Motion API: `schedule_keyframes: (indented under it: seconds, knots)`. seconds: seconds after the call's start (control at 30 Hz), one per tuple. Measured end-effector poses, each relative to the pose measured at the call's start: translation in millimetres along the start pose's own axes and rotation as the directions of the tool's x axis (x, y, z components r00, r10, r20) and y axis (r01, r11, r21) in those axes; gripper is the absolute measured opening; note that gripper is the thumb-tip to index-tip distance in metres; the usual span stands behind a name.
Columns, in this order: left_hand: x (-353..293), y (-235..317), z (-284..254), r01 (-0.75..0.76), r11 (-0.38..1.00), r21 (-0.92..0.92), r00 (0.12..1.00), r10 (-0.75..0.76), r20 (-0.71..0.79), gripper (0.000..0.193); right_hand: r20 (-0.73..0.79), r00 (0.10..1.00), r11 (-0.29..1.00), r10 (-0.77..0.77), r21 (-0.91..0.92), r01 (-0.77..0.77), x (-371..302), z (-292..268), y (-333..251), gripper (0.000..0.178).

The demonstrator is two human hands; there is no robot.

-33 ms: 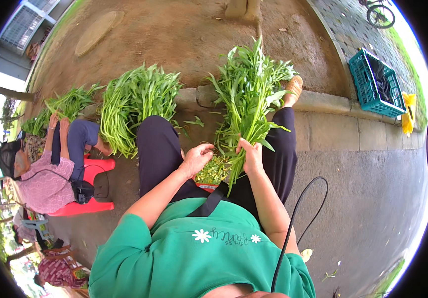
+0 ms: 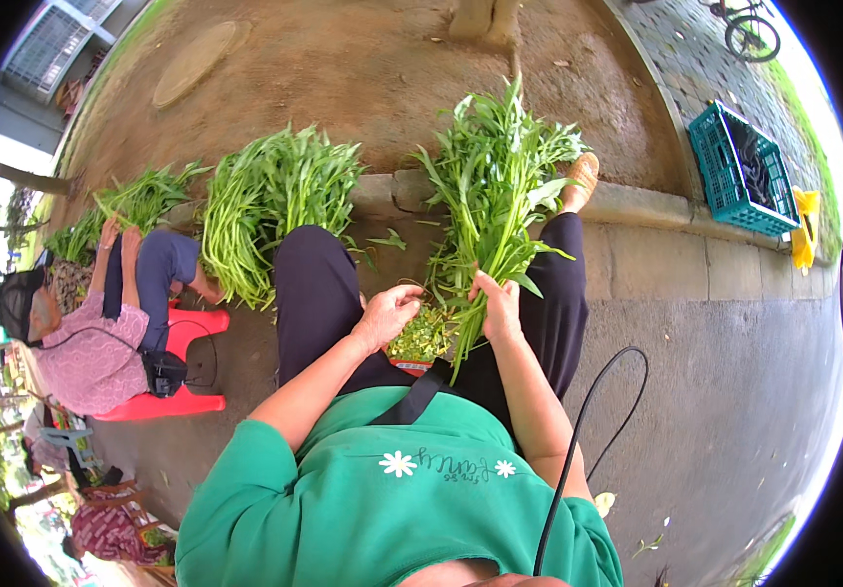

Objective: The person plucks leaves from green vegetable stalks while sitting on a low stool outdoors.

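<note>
A large bunch of water spinach (image 2: 500,186), long green stems with narrow leaves, lies between my knees and reaches toward the kerb. My right hand (image 2: 500,308) is closed round the lower stems, whose cut ends hang toward my lap. Left of it, my left hand (image 2: 389,315) is curled with thumb and fingertips together; whatever is between them is too small to make out. Beneath both hands is a heap of yellow-green leaf scraps (image 2: 419,338) in a container whose red rim (image 2: 410,365) shows near my lap. A second pile of water spinach (image 2: 279,205) rests beyond my left knee.
A person on a red stool (image 2: 186,338) at the left handles more greens (image 2: 142,201). A stone kerb (image 2: 637,203) crosses ahead, with bare soil beyond. To the far right stand a teal crate (image 2: 734,181) and a yellow object (image 2: 806,227). A black cable (image 2: 578,421) loops beside my right arm.
</note>
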State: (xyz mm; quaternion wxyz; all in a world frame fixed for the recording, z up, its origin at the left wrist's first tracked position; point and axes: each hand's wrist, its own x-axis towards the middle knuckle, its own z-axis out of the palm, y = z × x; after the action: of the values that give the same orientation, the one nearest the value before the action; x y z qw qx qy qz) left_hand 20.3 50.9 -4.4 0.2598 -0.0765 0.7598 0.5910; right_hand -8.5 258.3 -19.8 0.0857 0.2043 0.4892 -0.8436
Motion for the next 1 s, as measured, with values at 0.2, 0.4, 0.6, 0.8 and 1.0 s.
schedule_keyframes:
  seconds: [0.2, 0.4, 0.6, 0.8, 1.0]
  knots:
    - [-80.0, 17.3, -33.1, -0.063, 0.979, -0.192, 0.997, 0.055, -0.046, 0.03, 0.027, 0.999, 0.999, -0.04, 0.013, 0.039, -21.9, 10.9, 1.3, 0.014]
    - [-99.9, 9.5, -43.5, -0.159, 0.936, -0.313, 0.987, 0.147, -0.063, 0.028, -0.018, 0.997, 0.997, -0.072, -0.009, 0.072, -16.4, 14.3, 9.5, 0.011]
    - [-71.0, 18.1, -37.0, -0.136, 0.898, -0.419, 0.988, 0.153, 0.007, 0.028, -0.035, 0.996, 0.996, -0.083, -0.038, 0.082, -15.3, 10.0, 13.6, 0.019]
    - [-24.4, 26.7, -13.9, -0.157, 0.966, -0.206, 0.986, 0.165, 0.021, 0.025, -0.03, 0.999, 0.999, -0.017, 0.028, 0.018, -5.7, 4.9, 10.6, 0.019]
    - [20.6, 58.9, 11.0, -0.182, 0.976, -0.119, 0.983, 0.183, -0.005, 0.022, 0.054, 0.998, 0.998, 0.015, 0.064, -0.018, -11.0, 16.6, -5.8, 0.02]
